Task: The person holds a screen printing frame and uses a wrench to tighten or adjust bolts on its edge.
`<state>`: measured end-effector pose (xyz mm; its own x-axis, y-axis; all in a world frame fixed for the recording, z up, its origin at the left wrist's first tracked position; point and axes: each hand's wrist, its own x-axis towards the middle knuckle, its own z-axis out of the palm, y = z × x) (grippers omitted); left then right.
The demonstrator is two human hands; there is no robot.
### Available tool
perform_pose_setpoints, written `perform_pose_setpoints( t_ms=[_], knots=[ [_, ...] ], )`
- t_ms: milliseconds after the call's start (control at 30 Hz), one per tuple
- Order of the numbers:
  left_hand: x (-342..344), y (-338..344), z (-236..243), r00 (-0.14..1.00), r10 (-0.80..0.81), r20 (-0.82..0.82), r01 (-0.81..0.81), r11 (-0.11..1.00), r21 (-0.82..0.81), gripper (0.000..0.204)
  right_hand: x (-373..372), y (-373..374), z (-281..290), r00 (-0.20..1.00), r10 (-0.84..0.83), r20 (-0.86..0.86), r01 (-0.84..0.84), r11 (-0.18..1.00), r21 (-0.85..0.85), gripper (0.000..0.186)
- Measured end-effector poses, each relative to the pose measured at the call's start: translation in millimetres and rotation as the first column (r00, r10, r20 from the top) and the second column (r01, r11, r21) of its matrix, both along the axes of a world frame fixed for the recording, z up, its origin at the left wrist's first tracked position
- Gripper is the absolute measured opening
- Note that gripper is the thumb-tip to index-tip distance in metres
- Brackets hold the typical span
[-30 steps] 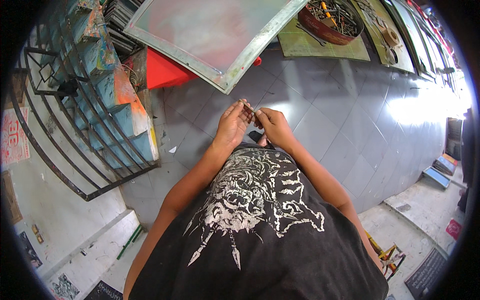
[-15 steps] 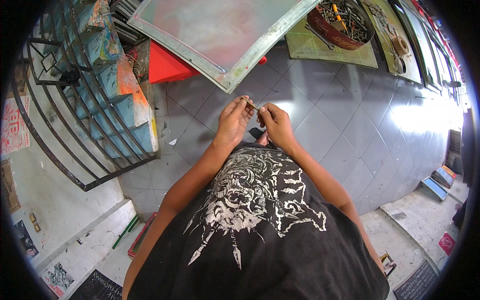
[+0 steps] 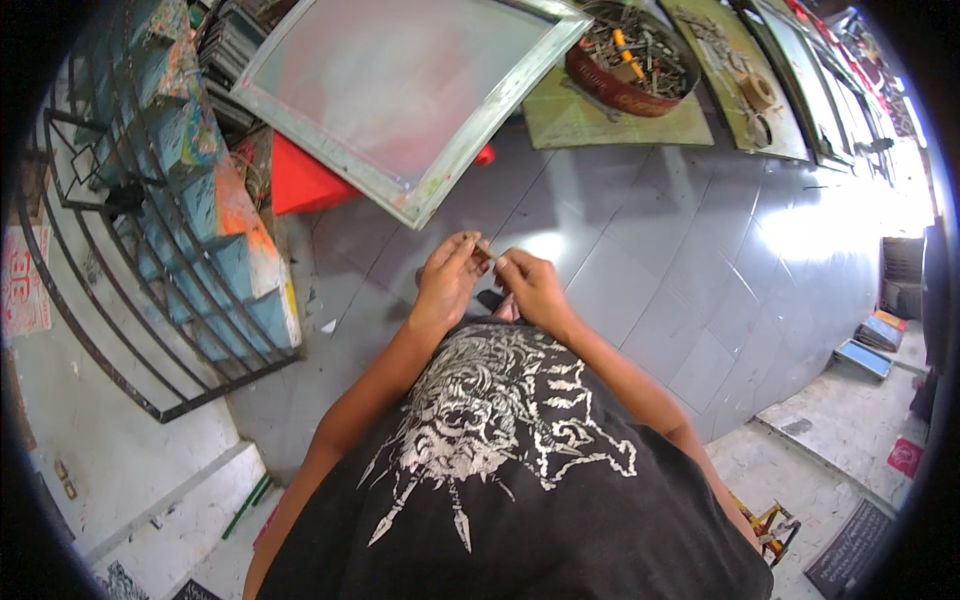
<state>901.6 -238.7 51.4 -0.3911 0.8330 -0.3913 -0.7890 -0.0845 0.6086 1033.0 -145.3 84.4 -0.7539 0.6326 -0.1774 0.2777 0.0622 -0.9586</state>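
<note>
In the middle, my left hand (image 3: pixel 445 283) pinches a small, thin brownish stick-like piece (image 3: pixel 484 252) near one end. My right hand (image 3: pixel 532 284) has thumb and fingers closed on its other end. Exactly what the piece is cannot be made out. Just beyond the hands is a large framed mesh screen (image 3: pixel 355 90) with a pale, pinkish-stained surface, over a red object (image 3: pixel 306 178). Below the hands is my dark printed shirt, with part of my foot showing beyond it.
At left are a black metal grille (image 3: pixel 160 409) and blue, paint-spattered steps (image 3: pixel 205 300). Top right hold a round tin of tools (image 3: pixel 633 97) on a green board (image 3: pixel 560 130), tape rolls (image 3: pixel 756 92) and leaning frames. Grey tiled floor (image 3: pixel 660 270) lies below; pale ledges (image 3: pixel 810 430) are at lower right.
The view has shifted, so the screen and both hands appear lower and further left. The hands keep their pinch on the small piece, held close together.
</note>
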Motion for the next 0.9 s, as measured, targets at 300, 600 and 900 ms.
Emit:
perform_pose_setpoints(
  t_ms=[300,600,900],
  knots=[
    [0.7,6.1,10.4,0.996,0.056,0.067,-0.058,0.998,0.017,0.011,6.8,42.9,-14.3,1.000,0.022,-0.022,-0.023,0.998,-0.052,0.026],
    [-8.9,-22.8,4.2,0.975,0.200,0.092,-0.195,0.979,-0.066,0.011,-16.0,187.8,41.4,0.983,-0.179,-0.029,0.176,0.901,0.396,0.024],
    [-12.6,-19.5,-4.7,0.953,0.281,0.116,-0.275,0.959,-0.067,0.012,-31.1,18.8,9.0,0.961,0.263,0.086,-0.276,0.932,0.236,0.025]
  ],
)
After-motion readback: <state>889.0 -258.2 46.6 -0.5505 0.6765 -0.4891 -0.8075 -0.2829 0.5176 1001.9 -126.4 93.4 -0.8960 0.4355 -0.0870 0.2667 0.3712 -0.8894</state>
